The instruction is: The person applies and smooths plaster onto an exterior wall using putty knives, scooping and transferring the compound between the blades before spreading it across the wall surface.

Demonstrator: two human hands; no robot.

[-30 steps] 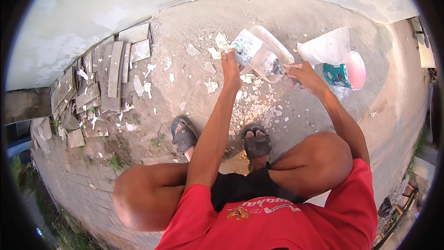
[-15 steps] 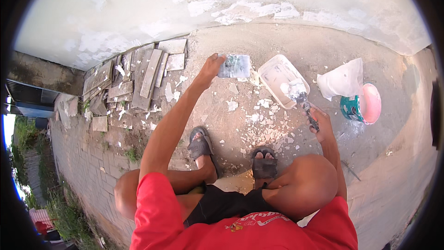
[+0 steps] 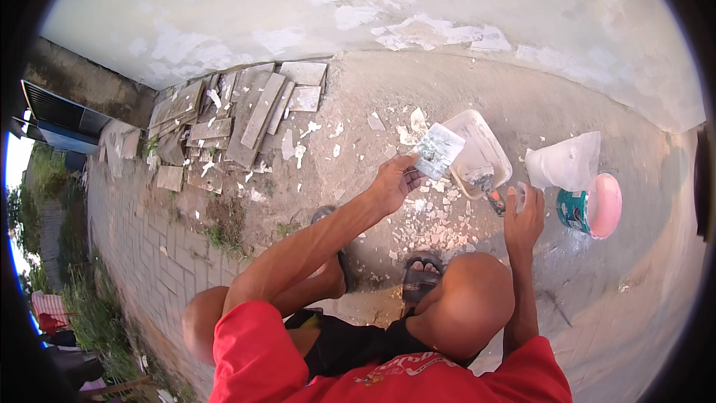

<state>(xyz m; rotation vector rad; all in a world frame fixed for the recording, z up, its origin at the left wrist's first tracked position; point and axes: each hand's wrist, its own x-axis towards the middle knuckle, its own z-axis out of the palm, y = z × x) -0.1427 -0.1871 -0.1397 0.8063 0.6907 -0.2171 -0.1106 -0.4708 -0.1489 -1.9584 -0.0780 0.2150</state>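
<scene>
Step in hand reads as tool-handling at the white tray [image 3: 481,145]: putty knife [image 3: 493,198] rests at its 6 o'clock end, handle toward 5. Left hand [image 3: 393,183] pinches a smeared flat plate [image 3: 440,151] by its 7 o'clock edge, at the tray's 9 o'clock. Right hand [image 3: 526,218], fingers loosely parted, seemingly empty, sits just beside the handle, contact unclear; taking it up would call for closing them round it.

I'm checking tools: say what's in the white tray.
A smeared scraper lies blade-first inside, handle over the near rim; the far end looks bare. Anything beneath the blade is covered; the flat plate in the left hand hides part of the tray.
</scene>
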